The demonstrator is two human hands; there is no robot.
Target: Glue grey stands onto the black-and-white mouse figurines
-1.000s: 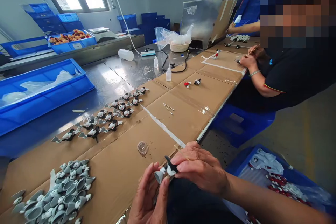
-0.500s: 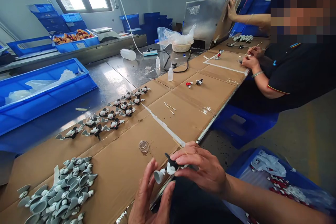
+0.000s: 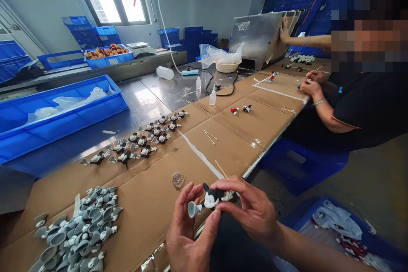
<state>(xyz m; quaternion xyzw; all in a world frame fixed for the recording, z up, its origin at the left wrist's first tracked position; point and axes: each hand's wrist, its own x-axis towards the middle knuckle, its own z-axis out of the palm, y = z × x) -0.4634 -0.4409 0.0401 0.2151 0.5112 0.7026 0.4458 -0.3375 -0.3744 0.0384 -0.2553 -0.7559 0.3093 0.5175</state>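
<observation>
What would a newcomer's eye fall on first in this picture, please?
First, the black-and-white mouse figurine held by both the left hand and right hand at bottom centre. Then the heap of grey parts at lower left on the cardboard, and the rows of similar figurines lying beyond it.

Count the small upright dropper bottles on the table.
2. One dropper bottle stands by the cardboard's far edge; the other stands just behind it on the steel table. Others may be hidden behind the bag.
</observation>
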